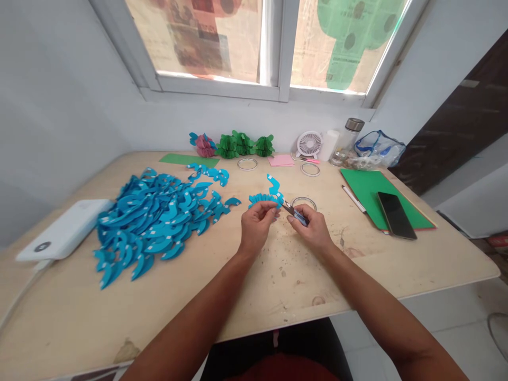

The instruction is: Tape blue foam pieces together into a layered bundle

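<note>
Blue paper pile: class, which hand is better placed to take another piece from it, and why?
Likely the left hand: the blue paper pile lies on its side, whereas the right hand is farther away and grips a small tool. The left, though, pinches a blue bundle.

Right hand (314, 228) covers most of the small tool (294, 211), maybe scissors; left hand (256, 226) hides the near end of the blue strip (262, 199).

Blue paper pieces (159, 219), green sheet (371, 193), pink notes (281, 160), black phone (396, 215), white fan (309, 144)
</note>
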Demonstrator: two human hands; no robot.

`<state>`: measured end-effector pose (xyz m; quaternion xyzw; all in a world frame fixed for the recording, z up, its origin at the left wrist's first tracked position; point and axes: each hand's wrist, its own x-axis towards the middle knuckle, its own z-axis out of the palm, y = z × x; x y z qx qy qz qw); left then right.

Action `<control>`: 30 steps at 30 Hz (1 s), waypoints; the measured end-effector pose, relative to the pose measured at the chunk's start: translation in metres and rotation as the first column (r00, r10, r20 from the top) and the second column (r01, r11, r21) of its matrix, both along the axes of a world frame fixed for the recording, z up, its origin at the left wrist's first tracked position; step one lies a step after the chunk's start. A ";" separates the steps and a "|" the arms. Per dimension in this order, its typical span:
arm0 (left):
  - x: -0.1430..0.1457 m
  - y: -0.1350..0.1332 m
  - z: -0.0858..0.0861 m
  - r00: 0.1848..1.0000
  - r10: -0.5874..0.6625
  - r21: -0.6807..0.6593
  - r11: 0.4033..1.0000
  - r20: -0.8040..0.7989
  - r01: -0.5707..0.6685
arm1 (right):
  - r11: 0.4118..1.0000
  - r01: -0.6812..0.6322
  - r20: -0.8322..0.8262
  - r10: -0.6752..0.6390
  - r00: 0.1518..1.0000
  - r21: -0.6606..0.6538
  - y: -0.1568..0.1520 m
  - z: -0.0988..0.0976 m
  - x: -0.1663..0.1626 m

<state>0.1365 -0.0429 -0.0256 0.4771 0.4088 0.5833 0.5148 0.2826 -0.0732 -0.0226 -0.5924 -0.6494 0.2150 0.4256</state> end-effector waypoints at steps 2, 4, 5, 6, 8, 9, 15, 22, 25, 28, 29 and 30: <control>-0.001 0.000 0.002 1.000 0.005 0.007 1.000 -0.008 -0.005 | 1.000 0.002 0.065 -0.004 0.998 0.028 -0.001 0.001 0.001; -0.003 0.001 0.004 1.000 0.011 0.025 1.000 -0.016 -0.011 | 0.999 -0.002 0.124 -0.004 0.992 0.046 -0.001 0.002 0.002; -0.004 0.001 0.005 1.000 0.014 0.036 0.999 -0.019 -0.013 | 0.999 -0.005 0.150 -0.003 0.989 0.053 -0.001 0.002 0.003; -0.005 0.001 0.007 1.000 0.016 0.047 0.999 -0.023 -0.015 | 0.998 -0.009 0.175 -0.002 0.985 0.059 -0.001 0.001 0.004; -0.007 0.001 0.009 0.999 0.021 0.062 0.998 -0.028 -0.019 | 0.997 -0.018 0.225 0.001 0.974 0.075 -0.001 0.001 0.005; -0.009 0.002 0.010 0.999 0.020 0.070 0.997 -0.032 -0.018 | 0.996 -0.020 0.251 -0.002 0.968 0.085 -0.001 0.001 0.006; -0.010 0.003 0.009 0.991 -0.022 0.058 0.998 -0.133 0.030 | 0.988 -0.030 0.415 -0.036 0.909 0.151 -0.002 0.001 0.007; -0.004 0.004 0.002 0.992 -0.076 -0.013 0.997 -0.103 0.075 | 0.985 -0.023 0.509 -0.069 0.858 0.172 -0.001 -0.006 0.007; -0.003 0.005 -0.001 0.995 -0.061 -0.034 0.998 -0.084 0.059 | 0.982 -0.024 0.568 -0.090 0.818 0.190 -0.001 -0.008 0.006; -0.003 0.005 -0.002 0.997 -0.034 -0.056 0.998 -0.068 0.030 | 0.979 -0.025 0.591 -0.101 0.800 0.201 -0.001 -0.009 0.005; -0.003 0.004 -0.001 0.998 -0.025 -0.062 0.998 -0.061 0.021 | 0.979 -0.021 0.589 -0.104 0.801 0.201 -0.001 -0.009 0.005; -0.003 0.004 -0.001 0.999 -0.014 -0.066 0.998 -0.053 0.010 | 0.980 -0.015 0.585 -0.107 0.804 0.200 -0.001 -0.008 0.005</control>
